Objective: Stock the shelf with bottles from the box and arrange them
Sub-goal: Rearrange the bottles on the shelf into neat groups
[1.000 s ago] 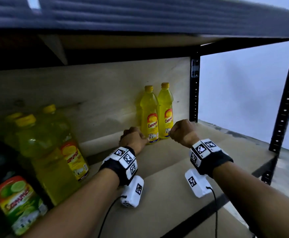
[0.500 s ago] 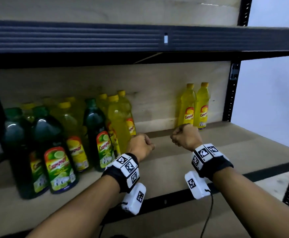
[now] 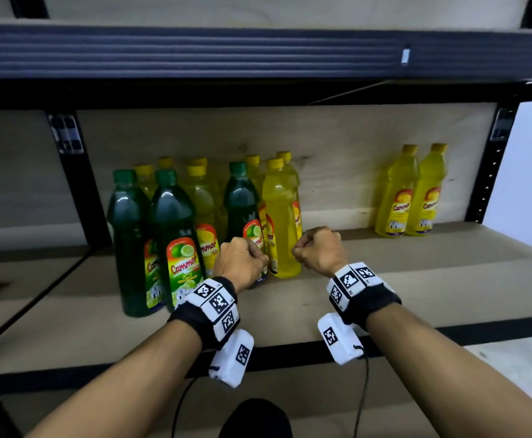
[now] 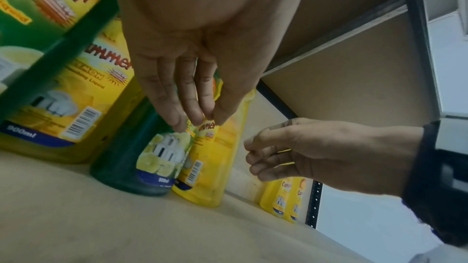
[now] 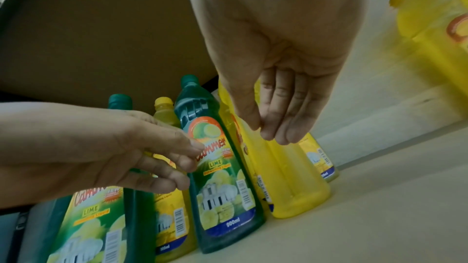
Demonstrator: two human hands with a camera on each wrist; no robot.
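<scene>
A cluster of green and yellow dish-liquid bottles stands at the left-centre of the wooden shelf [image 3: 416, 295]. My left hand [image 3: 242, 263] hovers in front of a green lime bottle [image 3: 242, 200], fingers loosely curled and holding nothing. My right hand [image 3: 318, 251] hangs just right of a yellow bottle [image 3: 280, 216], also loosely curled and empty. In the left wrist view my left hand's fingers [image 4: 177, 95] point down over the green bottle [image 4: 131, 157]. The right wrist view shows the right fingers [image 5: 278, 111] before the yellow bottle [image 5: 291, 177]. No box is in view.
Two yellow bottles [image 3: 411, 191] stand side by side at the shelf's back right, near the black upright [image 3: 492, 172]. Bare board lies between them and the cluster. The upper shelf beam [image 3: 258, 52] runs overhead. Another upright [image 3: 78, 191] stands left of the cluster.
Both hands have drawn back from the yellow pair at the right and moved left to the mixed cluster. The view has pulled back and turned left.
</scene>
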